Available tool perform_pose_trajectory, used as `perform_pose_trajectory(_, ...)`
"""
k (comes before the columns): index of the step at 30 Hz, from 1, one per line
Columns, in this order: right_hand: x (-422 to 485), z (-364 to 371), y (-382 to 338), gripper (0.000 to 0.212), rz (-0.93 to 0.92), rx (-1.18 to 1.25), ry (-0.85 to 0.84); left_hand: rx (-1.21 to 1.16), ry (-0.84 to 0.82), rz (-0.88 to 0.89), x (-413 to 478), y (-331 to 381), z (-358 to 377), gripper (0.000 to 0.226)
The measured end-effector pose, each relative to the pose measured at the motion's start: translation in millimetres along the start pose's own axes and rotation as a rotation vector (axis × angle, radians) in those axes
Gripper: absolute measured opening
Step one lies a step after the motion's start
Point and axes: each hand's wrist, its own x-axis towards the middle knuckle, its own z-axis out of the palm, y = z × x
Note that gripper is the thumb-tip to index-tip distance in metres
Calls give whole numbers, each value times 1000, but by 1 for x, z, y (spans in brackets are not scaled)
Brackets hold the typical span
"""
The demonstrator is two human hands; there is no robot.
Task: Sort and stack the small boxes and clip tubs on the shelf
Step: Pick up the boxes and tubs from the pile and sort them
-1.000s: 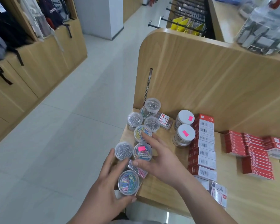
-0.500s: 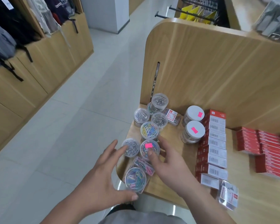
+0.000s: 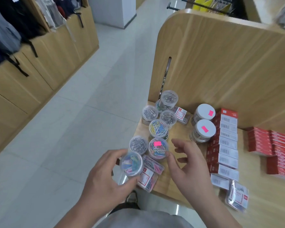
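The left hand (image 3: 105,178) grips one clear round plastic tub of coloured paper clips (image 3: 131,163), its fingers curled round it just over the left front corner of the pale wooden shelf (image 3: 179,133). The right hand (image 3: 187,162) hovers beside it, fingers loosely spread and holding nothing. Six more clear tub tops (image 3: 158,129) show behind, then two white-lidded jars (image 3: 205,129). Bare wood lies between these and the red cardboard boxes (image 3: 229,112).

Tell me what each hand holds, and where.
The left hand grips a clear tub of coloured paper clips round its side wall; the right hand holds nothing.
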Motion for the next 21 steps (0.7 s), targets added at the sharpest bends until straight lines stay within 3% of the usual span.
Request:
perform_pose_trajectory(2, 2, -3, -6, 19, -19, -51, -15, -3, 56, -81, 22, -6, -3, 68)
perform_pose_trajectory(6, -11, 2, -10, 35, -27, -217, -154, 14, -22, -70, 53, -14, 9, 70)
perform_pose_trajectory(11, -25, 11, -2, 37, -66, -399, -232, -3, -42, -80, 53, -17, 13, 87)
perform_pose_trajectory(15, -25, 9, 0, 25, -37, -364, -195, -16, 107, -91, 16, -22, 13, 57)
perform_pose_trajectory(21, -37, -35, -16, 24, 130, -310, -167, -50, 60, -92, -5, -14, 25, 40)
